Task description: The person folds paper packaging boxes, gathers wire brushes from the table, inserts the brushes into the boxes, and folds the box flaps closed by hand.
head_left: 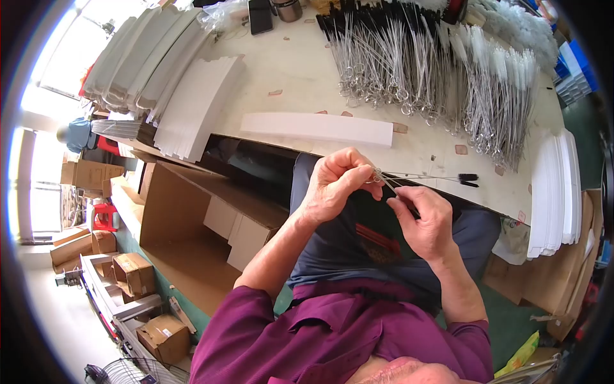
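The left hand (339, 182) has thumb and forefinger closed in a pinch on the ring ends of black-bristled wire brushes (467, 178). The right hand (425, 221), just beside it, has thumb and forefinger drawn together on thin wire stem. This grip presumably steadies the slender stems at their handles. The brushes are above the lap and the near table edge, bristle heads pointing right, over the worktable (288, 96).

To the left, an open cardboard carton (169, 221) stands below table height. Beyond the hands, a flat white sleeve (316, 130) lies alone. White cardboard stacks (192, 105) lie at left; another white stack (553, 198) sits at the right edge, probably to stay within reach. Farther off, a black-bristled brush pile (390, 57) and a white-bristled brush pile (502, 96) lie with rings toward the worker, likely for easy picking. A phone (260, 16) lies at the far edge.

Fingers cover the exact contact points; the number of brushes held cannot be determined. The metal cup (288, 9) is cut off.
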Demonstrator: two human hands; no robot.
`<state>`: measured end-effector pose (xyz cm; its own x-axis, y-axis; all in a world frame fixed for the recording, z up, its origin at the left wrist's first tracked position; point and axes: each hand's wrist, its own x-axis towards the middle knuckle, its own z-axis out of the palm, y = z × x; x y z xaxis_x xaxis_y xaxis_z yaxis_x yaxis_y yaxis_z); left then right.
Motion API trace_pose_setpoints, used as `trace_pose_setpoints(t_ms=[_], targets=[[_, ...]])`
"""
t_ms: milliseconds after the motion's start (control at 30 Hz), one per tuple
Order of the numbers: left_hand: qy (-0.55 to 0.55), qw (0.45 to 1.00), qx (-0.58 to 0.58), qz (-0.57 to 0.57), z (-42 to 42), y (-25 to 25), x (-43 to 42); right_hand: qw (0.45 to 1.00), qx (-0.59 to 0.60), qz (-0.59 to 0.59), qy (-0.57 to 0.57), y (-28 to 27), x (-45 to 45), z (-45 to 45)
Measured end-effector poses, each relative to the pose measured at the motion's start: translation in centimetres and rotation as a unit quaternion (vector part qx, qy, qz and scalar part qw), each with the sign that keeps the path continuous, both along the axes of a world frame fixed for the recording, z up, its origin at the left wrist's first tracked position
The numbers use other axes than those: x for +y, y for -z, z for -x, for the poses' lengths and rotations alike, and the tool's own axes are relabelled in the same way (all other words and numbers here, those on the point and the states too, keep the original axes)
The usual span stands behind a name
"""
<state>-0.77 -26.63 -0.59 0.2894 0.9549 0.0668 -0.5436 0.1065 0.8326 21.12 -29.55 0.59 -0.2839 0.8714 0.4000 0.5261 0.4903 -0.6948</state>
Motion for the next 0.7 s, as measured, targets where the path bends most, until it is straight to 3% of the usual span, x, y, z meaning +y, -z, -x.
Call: trace_pose_setpoints(t_ms=[33,100,167,433,467,533,700], targets=[[0.003,1.0,0.023,0.0,0.1,-0.3,-0.1,1.0,-0.001,0.003,-0.003,0.3,0.0,0.1],[0.007,0.999,0.048,-0.002,0.4,-0.5,0.1,0.994,-0.016,-0.106,-0.007,0.6,0.4,0.3],[-0.009,0.987,0.154,-0.044,0.8,-0.5,0.2,0.992,-0.036,-0.125,0.009,0.0,0.4,0.4],[-0.022,0.983,0.178,-0.032,0.5,-0.1,0.3,0.986,-0.063,-0.151,0.008,-0.4,0.7,0.3],[-0.027,0.979,0.197,-0.042,0.6,0.0,0.2,0.987,-0.063,-0.15,0.009,-0.4,0.6,0.2],[-0.038,0.973,0.218,-0.057,0.6,-0.1,0.2,0.999,-0.037,-0.022,0.004,-0.2,0.4,-0.3],[-0.043,0.947,0.306,-0.092,1.9,-1.2,0.4,0.995,-0.1,-0.01,-0.016,-1.6,1.1,-1.5]])
